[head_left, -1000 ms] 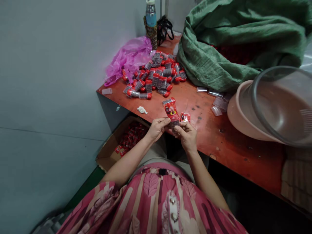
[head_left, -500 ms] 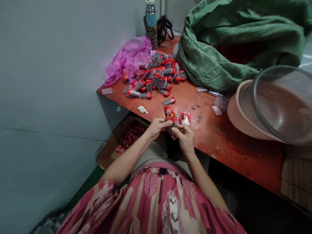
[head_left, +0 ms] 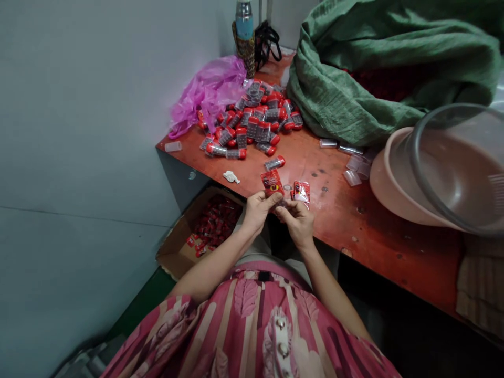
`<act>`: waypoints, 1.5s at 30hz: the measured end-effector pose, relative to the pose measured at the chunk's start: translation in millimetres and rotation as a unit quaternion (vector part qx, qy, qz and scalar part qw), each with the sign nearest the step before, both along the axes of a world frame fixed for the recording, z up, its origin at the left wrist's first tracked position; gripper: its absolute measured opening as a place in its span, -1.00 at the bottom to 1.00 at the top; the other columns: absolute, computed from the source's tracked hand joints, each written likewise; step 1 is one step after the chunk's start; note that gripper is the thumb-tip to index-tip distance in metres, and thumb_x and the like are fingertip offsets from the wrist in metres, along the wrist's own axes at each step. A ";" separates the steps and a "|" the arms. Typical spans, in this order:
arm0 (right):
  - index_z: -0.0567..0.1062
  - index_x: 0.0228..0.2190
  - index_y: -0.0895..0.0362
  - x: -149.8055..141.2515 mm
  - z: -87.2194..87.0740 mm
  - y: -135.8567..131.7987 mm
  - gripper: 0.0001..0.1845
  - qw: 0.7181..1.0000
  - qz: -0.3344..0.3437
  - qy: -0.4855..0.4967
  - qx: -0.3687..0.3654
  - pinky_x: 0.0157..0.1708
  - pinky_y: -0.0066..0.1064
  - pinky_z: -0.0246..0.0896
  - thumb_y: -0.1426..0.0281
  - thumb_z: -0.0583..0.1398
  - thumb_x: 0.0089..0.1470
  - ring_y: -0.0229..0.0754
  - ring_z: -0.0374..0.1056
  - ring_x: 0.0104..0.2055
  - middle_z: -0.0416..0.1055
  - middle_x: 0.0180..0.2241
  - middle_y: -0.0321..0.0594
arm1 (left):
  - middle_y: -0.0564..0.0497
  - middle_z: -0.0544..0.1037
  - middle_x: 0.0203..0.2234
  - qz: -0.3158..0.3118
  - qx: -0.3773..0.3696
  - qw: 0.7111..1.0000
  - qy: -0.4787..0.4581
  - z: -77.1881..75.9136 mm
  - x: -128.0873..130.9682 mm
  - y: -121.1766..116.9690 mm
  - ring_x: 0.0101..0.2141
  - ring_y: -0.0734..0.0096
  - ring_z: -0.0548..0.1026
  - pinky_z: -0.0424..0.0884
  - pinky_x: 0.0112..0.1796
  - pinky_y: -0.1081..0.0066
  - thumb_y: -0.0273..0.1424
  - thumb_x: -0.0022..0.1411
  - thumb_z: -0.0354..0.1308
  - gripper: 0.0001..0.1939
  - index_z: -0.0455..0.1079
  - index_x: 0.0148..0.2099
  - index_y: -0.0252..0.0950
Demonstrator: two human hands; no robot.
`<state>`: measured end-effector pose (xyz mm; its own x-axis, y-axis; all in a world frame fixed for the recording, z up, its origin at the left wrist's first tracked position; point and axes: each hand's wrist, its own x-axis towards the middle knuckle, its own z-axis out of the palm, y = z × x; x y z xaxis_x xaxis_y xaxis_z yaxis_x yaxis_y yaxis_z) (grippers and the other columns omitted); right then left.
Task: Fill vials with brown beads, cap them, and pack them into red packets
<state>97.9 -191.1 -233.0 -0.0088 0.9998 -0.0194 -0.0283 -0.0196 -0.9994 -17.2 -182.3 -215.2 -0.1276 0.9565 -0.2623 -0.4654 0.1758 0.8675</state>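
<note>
Head view: left hand (head_left: 256,211) and right hand (head_left: 300,224) pinch the red packet's (head_left: 271,181) lower end. It seems light, slick; edges suit gripping.

Nothing legible — tiny print on red packet (head_left: 271,181)

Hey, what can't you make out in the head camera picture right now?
In the head view:
Dark piece at the lower end of the red packet: mostly covered by the left hand and right hand.
Red packet's fine print: too small.
Top of the bottle: cut off by the upper edge.
Depth of the green sack: lost in shadow.
</note>
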 end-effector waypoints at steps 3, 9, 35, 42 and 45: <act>0.46 -0.38 0.14 -0.5 2.1 -3.4 -0.74 1.000 -0.004 -0.014 0.007 -0.56 -0.50 0.28 0.28 0.30 -0.15 -0.35 0.32 -0.57 0.45 -0.53 -0.33 | 0.04 0.44 -0.63 -0.023 -0.009 0.999 -0.035 -6.8 -0.6 1.4 -0.63 0.58 0.33 0.27 -0.54 0.50 -0.21 -0.11 0.31 -0.67 0.41 -0.46 -0.42; 0.40 -0.47 0.15 -0.9 5.7 -3.9 -0.76 0.995 0.012 0.075 -0.067 -0.72 -0.54 0.17 0.28 0.30 -0.15 -0.38 0.24 -0.71 0.37 -0.66 -0.41 | -0.05 0.50 -0.56 -0.141 -0.017 0.984 -0.108 -3.7 -15.8 -2.3 -0.56 0.45 0.43 0.37 -0.46 0.39 -0.24 -0.07 0.29 -0.68 0.44 -0.43 -0.46; 0.46 -0.38 0.11 -12.2 0.0 -7.6 -0.72 0.980 0.050 0.174 -0.078 -0.41 -0.38 0.45 0.36 0.35 -0.22 -0.28 0.45 -0.49 0.50 -0.48 -0.34 | -0.06 0.52 -0.54 -0.056 -0.035 0.991 -0.121 6.1 -23.3 -13.6 -0.53 0.47 0.44 0.33 -0.45 0.43 -0.33 -0.16 0.35 -0.72 0.45 -0.43 -0.45; 0.44 -0.42 0.15 -18.5 9.2 -14.1 -0.74 0.989 0.030 0.122 -0.078 -0.46 -0.37 0.45 0.31 0.34 -0.20 -0.25 0.45 -0.52 0.49 -0.54 -0.32 | -0.06 0.52 -0.52 -0.018 -0.046 0.985 -0.166 9.2 -25.3 -18.8 -0.52 0.49 0.44 0.36 -0.42 0.43 -0.32 -0.08 0.31 -0.74 0.39 -0.48 -0.43; 0.45 -0.41 0.15 -20.5 11.5 -18.4 -0.75 0.992 0.021 0.106 -0.060 -0.43 -0.36 0.45 0.32 0.32 -0.18 -0.25 0.45 -0.50 0.50 -0.50 -0.31 | -0.04 0.52 -0.49 -0.001 -0.012 0.979 -0.204 8.4 -23.2 -17.8 -0.49 0.51 0.45 0.36 -0.38 0.47 -0.29 -0.01 0.26 -0.75 0.40 -0.44 -0.42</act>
<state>77.4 -209.6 -221.5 -0.0672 0.9889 -0.1324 -0.2345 -0.1446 -0.9613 -40.4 -200.1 -206.7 -0.0055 0.9494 -0.3141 -0.7715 0.1958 0.6054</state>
